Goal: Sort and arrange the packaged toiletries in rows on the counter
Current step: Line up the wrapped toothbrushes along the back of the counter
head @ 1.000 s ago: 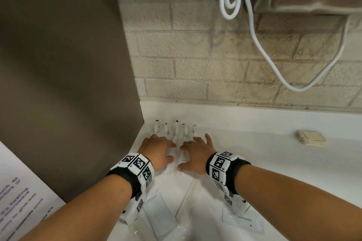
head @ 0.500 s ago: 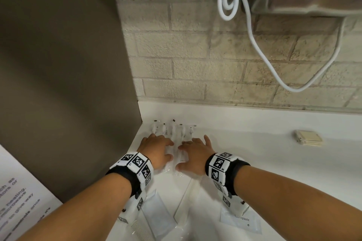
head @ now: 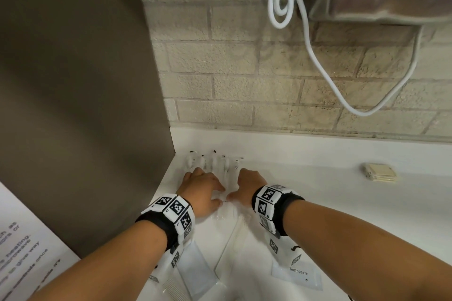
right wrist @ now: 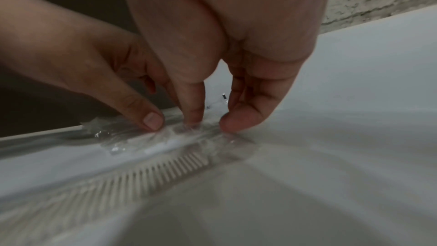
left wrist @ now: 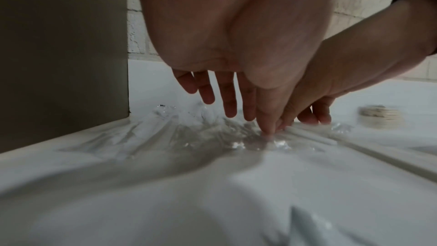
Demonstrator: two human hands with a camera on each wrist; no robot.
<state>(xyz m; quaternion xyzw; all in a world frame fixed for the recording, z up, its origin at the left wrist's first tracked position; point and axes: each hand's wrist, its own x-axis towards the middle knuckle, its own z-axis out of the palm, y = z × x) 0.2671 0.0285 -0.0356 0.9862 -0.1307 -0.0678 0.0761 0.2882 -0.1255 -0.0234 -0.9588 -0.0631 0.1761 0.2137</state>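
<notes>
White tabletop (head: 318, 193) in a corner between a brown panel and a brick wall carries a row of clear-wrapped toothbrush packets (head: 215, 166), lying side by side near the back edge. Both hands work the row's near ends: the left hand (head: 203, 193) presses down with straight, spread fingers, thumb tip on the film, and the right hand (head: 247, 188) pinches a wrapper (right wrist: 189, 132) between thumb and curled fingers. Judging by this, light even pressure would square the slippery packets without buckling them; a wrapped comb (right wrist: 151, 173), toothpaste sachet (head: 297, 275) and small beige soap (head: 380, 172) lie farther out.
</notes>
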